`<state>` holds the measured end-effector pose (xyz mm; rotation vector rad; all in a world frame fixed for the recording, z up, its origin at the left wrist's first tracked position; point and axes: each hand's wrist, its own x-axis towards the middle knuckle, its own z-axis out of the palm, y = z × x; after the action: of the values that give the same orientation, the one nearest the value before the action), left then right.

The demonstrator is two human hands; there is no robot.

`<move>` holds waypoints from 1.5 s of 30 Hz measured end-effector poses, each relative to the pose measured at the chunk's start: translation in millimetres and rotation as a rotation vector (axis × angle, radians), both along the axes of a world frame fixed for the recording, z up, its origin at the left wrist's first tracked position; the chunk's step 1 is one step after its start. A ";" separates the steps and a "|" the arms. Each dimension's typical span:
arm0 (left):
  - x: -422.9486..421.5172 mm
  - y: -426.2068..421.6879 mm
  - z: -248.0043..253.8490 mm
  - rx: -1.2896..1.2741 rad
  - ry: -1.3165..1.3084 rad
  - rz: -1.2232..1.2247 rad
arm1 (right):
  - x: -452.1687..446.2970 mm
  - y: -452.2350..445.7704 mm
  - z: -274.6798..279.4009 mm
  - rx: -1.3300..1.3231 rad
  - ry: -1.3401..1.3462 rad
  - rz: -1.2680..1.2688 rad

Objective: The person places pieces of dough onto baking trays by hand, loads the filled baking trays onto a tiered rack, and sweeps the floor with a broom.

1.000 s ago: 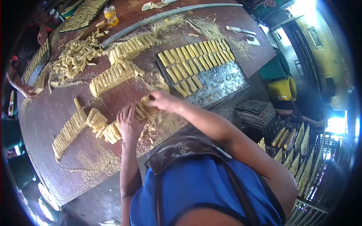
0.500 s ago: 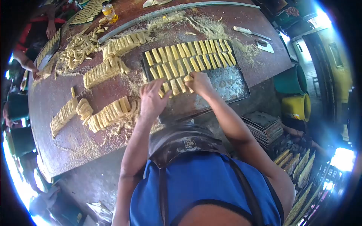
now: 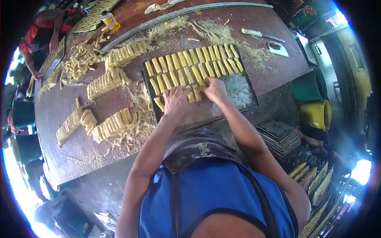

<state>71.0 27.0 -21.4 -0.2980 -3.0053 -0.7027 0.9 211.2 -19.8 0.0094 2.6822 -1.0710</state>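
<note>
A dark metal baking tray point(image 3: 243, 92) lies near the table's front edge, with rows of pale yellow dough sticks point(image 3: 186, 58) on it. My left hand point(image 3: 177, 102) rests over the front row, its fingers extended across the sticks and hiding some of them. At the right end of that row, my right hand point(image 3: 215, 90) is closed, thumb and fingers pinching a dough stick point(image 3: 203, 84). Two more sticks show between my hands. The tray's right front part is bare, scuffed metal.
Stacked dough sticks point(image 3: 105, 85) and a heap of scraps point(image 3: 82, 59) cover the floury table's left side. A long metal bar point(image 3: 158, 23), a bottle point(image 3: 110, 20) and a knife point(image 3: 258, 33) lie farther back. Another person's hand point(image 3: 37, 75) is at the left edge. Stacked trays point(image 3: 279, 137) stand right.
My left hand has moved right, from the row's left end onto its sticks. My right hand has shifted slightly right and stays pinched at the row. The view has shifted a little.
</note>
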 end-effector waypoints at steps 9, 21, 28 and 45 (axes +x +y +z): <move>-13.1 22.6 1.6 0.010 -0.028 -0.018 | 0.2 14.8 -8.7 0.118 0.267 0.062; 77.6 -191.2 49.8 0.023 -0.094 0.377 | 27.1 -132.9 37.0 -0.598 -0.464 0.337; 113.0 -278.5 30.6 -0.135 -0.291 0.278 | 57.6 -295.1 -6.1 0.072 -0.037 0.683; 127.9 -276.0 -3.5 -0.008 0.001 0.348 | 91.4 -327.0 32.6 -0.277 -0.665 0.188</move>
<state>198.9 -249.0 -24.9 0.2217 -2.9430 -0.6538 92.4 -115.9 12.8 0.0510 1.8972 -1.1237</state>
